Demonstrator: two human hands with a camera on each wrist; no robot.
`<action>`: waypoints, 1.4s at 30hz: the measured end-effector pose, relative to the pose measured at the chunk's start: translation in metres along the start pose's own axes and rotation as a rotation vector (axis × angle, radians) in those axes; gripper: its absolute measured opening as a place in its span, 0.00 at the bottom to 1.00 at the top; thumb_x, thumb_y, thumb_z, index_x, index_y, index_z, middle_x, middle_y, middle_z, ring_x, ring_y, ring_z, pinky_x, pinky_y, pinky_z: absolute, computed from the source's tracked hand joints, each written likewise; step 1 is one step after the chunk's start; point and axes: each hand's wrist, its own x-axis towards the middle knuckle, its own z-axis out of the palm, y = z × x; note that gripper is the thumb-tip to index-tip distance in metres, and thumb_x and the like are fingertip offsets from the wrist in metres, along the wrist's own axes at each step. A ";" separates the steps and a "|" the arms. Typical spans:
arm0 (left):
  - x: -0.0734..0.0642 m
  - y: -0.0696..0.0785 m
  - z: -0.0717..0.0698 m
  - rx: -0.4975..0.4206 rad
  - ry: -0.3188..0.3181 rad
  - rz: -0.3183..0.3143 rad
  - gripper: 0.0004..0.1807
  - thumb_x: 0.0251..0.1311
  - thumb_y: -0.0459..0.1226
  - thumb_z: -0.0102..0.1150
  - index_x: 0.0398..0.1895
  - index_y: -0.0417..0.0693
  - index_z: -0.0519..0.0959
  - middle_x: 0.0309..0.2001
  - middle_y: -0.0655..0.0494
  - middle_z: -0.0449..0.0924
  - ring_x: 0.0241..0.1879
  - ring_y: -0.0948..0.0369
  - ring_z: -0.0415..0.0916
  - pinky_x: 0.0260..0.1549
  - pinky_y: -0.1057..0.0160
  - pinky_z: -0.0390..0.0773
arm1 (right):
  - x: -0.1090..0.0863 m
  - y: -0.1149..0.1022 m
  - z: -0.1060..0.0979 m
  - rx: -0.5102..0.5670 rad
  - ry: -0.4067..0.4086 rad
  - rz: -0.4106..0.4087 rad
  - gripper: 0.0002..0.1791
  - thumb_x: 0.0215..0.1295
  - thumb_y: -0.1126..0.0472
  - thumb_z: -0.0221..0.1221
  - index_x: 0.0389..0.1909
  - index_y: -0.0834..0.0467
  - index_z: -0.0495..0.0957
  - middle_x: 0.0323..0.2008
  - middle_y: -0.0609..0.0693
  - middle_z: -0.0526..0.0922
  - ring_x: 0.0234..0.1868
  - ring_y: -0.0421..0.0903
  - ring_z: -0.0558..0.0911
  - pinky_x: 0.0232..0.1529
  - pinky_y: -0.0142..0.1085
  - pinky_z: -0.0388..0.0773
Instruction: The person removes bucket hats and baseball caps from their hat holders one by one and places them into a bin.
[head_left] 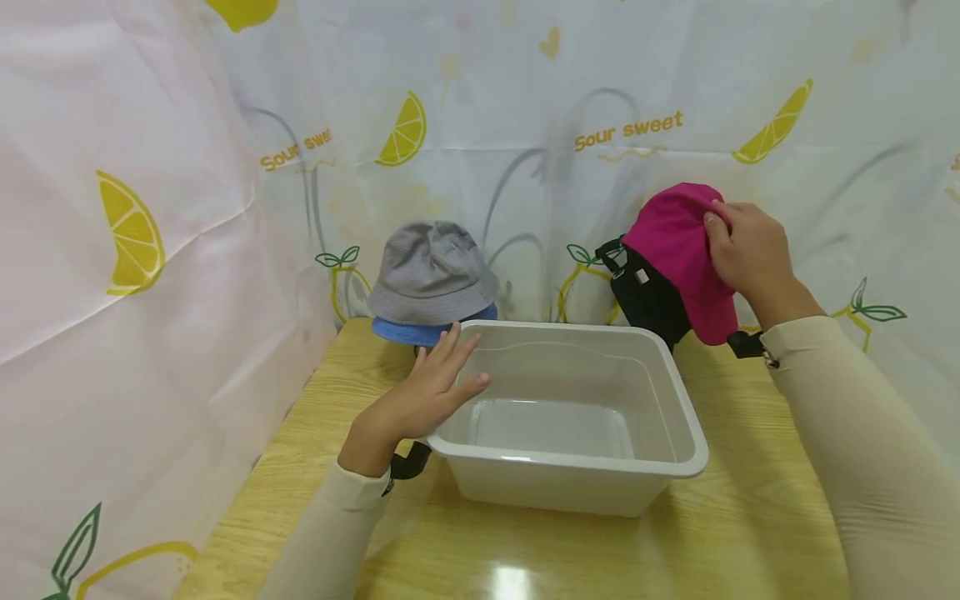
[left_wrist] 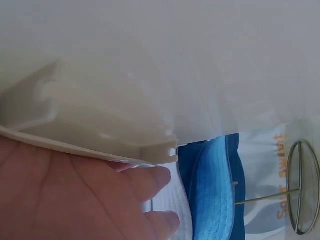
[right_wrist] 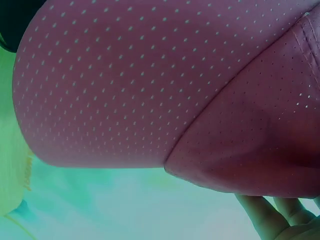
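Observation:
A magenta baseball cap (head_left: 667,233) is at the right, over a black cap (head_left: 645,296). My right hand (head_left: 753,250) grips the magenta cap by its crown, thumb on the near side. In the right wrist view, the perforated cap (right_wrist: 125,85) fills most of the picture, with fingertips (right_wrist: 262,215) below its edge. My left hand (head_left: 423,396) rests along the left rim of a white plastic basin (head_left: 566,479), its fingers spread. The left wrist view has that hand (left_wrist: 75,195) beside the basin wall (left_wrist: 125,100).
Behind the basin's left corner, a grey bucket hat (head_left: 431,275) sits on a blue hat (head_left: 405,333). A wire stand (left_wrist: 300,187) shows in the left wrist view. The wooden table (head_left: 300,500) meets a lemon-printed curtain (head_left: 480,100) at the back and left.

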 end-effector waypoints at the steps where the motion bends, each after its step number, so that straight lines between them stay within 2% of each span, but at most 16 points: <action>1: 0.000 0.000 0.000 -0.001 0.000 0.000 0.43 0.76 0.66 0.36 0.86 0.57 0.47 0.85 0.46 0.29 0.84 0.45 0.26 0.75 0.30 0.27 | 0.000 -0.001 -0.002 0.002 0.012 -0.003 0.31 0.82 0.49 0.37 0.74 0.63 0.68 0.67 0.73 0.72 0.68 0.72 0.70 0.72 0.64 0.62; 16: -0.001 0.003 -0.001 -0.009 0.006 0.006 0.43 0.77 0.65 0.37 0.85 0.55 0.47 0.85 0.44 0.29 0.84 0.46 0.28 0.75 0.31 0.27 | -0.002 -0.024 -0.043 0.035 0.188 -0.035 0.29 0.81 0.50 0.39 0.71 0.61 0.73 0.64 0.70 0.76 0.67 0.69 0.74 0.71 0.63 0.65; 24: 0.000 0.000 0.000 -0.019 0.001 0.006 0.41 0.77 0.65 0.36 0.85 0.57 0.48 0.85 0.45 0.29 0.84 0.46 0.28 0.75 0.30 0.27 | -0.004 -0.034 -0.059 0.104 0.266 -0.059 0.29 0.79 0.50 0.43 0.64 0.64 0.80 0.61 0.68 0.80 0.65 0.67 0.76 0.68 0.63 0.68; 32: 0.002 -0.001 0.001 -0.020 -0.002 0.016 0.41 0.78 0.65 0.35 0.86 0.58 0.46 0.85 0.48 0.28 0.84 0.50 0.27 0.76 0.31 0.28 | -0.011 -0.050 -0.070 0.135 0.271 -0.085 0.27 0.78 0.48 0.45 0.64 0.59 0.81 0.60 0.64 0.82 0.63 0.64 0.78 0.68 0.60 0.70; 37: 0.004 -0.002 0.001 -0.010 -0.006 0.014 0.42 0.77 0.65 0.36 0.86 0.58 0.46 0.85 0.47 0.28 0.84 0.48 0.27 0.75 0.29 0.28 | -0.018 -0.063 -0.071 0.159 0.231 -0.072 0.26 0.78 0.47 0.46 0.65 0.53 0.81 0.62 0.57 0.83 0.63 0.60 0.79 0.68 0.46 0.72; 42: 0.003 -0.002 0.002 -0.024 -0.012 0.002 0.42 0.77 0.65 0.36 0.86 0.57 0.45 0.85 0.48 0.28 0.84 0.49 0.27 0.75 0.30 0.28 | -0.026 -0.078 -0.069 0.190 0.172 -0.094 0.26 0.78 0.45 0.47 0.67 0.52 0.80 0.64 0.55 0.82 0.64 0.59 0.79 0.66 0.39 0.73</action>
